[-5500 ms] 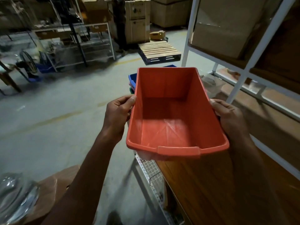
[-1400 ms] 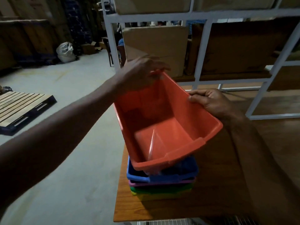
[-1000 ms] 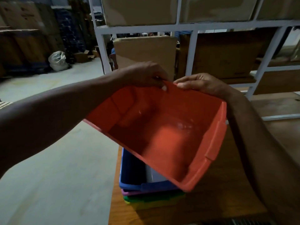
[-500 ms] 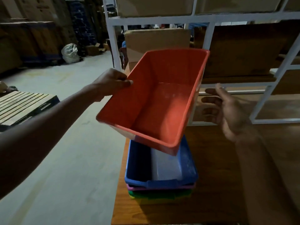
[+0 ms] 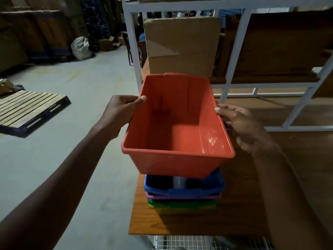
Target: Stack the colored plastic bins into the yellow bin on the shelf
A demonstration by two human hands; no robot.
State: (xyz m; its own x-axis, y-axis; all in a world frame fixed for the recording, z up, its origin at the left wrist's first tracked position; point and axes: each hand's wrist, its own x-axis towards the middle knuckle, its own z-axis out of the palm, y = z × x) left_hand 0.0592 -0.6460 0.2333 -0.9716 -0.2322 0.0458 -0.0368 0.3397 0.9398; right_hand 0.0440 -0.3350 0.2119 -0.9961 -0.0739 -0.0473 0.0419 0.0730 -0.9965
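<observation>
You've got the orange bin (image 5: 177, 127) in the air, directly over the nested stack on the wooden shelf board (image 5: 239, 210), mouth up. Left hand (image 5: 119, 112) pinches the left long rim, thumb over the lip and fingers on the outer wall. Right hand (image 5: 241, 123) grips the right long rim the same way, thumb tip on the lip. Both are closed on the bin; neither is free.

The two-sided hold makes sense: gripping mid-length on both long walls gives you control of roll and yaw, which is what you need to match the opening below.

Orientation: the bin's long axis runs near-to-far, same as the stack's. It's pitched a bit, near end lower, with the near bottom edge right at the blue bin (image 5: 184, 185) rim. I can't tell whether it's touching or just above it.

Stack order below, top down: blue, then purple bin (image 5: 182, 195), green bin (image 5: 182, 202), yellow bin (image 5: 182, 209) at the base. All nested, sitting at the left near corner of the board.

My read: this is the final lowering step, last bin to go. Level the pitch, keep it centred left-right, then drop straight down. Risk is the near edge catching the blue rim and shoving the stack toward the board's near edge.
</observation>
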